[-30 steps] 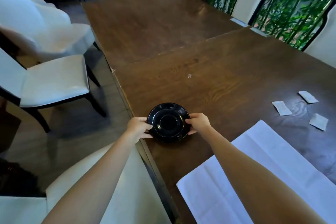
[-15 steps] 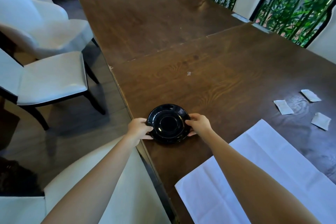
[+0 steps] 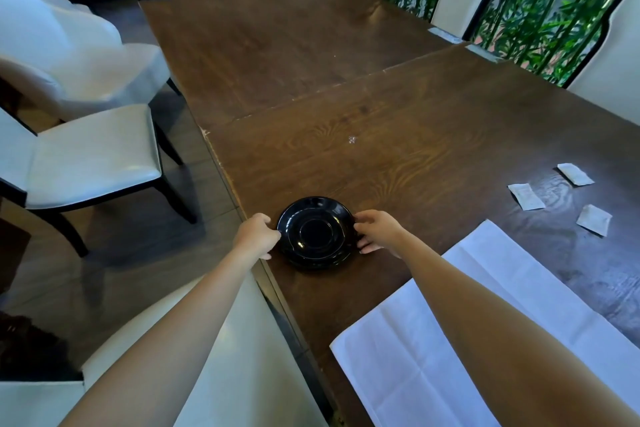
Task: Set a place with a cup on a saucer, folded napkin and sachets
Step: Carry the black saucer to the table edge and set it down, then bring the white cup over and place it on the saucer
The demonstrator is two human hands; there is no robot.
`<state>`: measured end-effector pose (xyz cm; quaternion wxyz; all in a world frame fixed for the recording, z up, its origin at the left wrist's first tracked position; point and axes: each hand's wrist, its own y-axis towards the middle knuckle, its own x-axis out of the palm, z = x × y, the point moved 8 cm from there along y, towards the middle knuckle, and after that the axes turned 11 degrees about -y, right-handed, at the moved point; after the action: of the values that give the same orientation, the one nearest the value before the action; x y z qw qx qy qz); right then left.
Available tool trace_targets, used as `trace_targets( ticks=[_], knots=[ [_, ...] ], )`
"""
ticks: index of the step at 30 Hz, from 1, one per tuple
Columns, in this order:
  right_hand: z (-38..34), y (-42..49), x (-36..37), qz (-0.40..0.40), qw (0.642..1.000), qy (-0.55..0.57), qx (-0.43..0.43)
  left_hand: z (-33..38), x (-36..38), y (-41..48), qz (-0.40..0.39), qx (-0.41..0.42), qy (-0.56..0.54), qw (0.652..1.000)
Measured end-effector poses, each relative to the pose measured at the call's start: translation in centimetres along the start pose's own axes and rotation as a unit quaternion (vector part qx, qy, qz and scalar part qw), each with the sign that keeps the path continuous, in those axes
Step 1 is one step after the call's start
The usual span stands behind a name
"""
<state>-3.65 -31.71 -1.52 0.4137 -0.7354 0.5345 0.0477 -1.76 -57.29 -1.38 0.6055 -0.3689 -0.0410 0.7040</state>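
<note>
I've both hands, left hand (image 3: 257, 235) and right hand (image 3: 378, 230), fingers closed on the black saucer (image 3: 316, 233) rim, squaring it near the desk (image 3: 381, 135) edge.

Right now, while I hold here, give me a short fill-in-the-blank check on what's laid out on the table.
1. Both hands, left hand and right hand, hold the rim of a ____ saucer near the table edge.
2. The number of white sachets lying on the wood to the right is ____.
3. The white napkin lies ____, with creases showing, not yet folded.
4. On the saucer there is no ____ yet.

Missing words: black; three; open flat; cup
</note>
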Motion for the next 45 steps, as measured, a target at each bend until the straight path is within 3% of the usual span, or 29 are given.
trace_targets(
  ticks=[4,9,15,23,28,39,45],
  knots=[
    [0.8,-1.3,-2.0,-0.009,1.000,-0.010,0.013,4.7,-0.4,-0.9,0.016,0.122,0.101,0.987],
    [2.8,-3.9,-5.3,-0.011,0.998,-0.045,0.034,9.7,3.7,-3.0,-0.119,0.151,0.184,0.964],
    [6.7,-9.3,-10.8,0.003,0.991,-0.110,0.080,14.7,11.5,-6.6,-0.244,0.199,0.318,0.894],
    [15.4,-18.5,-17.5,0.052,0.967,-0.168,0.185,19.7,24.2,-13.0,-0.366,0.264,0.346,0.823],
    [22.7,-23.8,-19.6,0.099,0.949,-0.165,0.250,21.0,32.9,-17.2,-0.411,0.297,0.380,0.773],
    [36.9,-31.4,-22.0,0.138,0.904,-0.104,0.391,21.5,49.4,-24.4,-0.455,0.407,0.496,0.617],
    [41.6,-31.1,-24.3,0.220,0.875,-0.082,0.423,23.2,56.6,-25.7,-0.446,0.492,0.422,0.617]
  ],
)
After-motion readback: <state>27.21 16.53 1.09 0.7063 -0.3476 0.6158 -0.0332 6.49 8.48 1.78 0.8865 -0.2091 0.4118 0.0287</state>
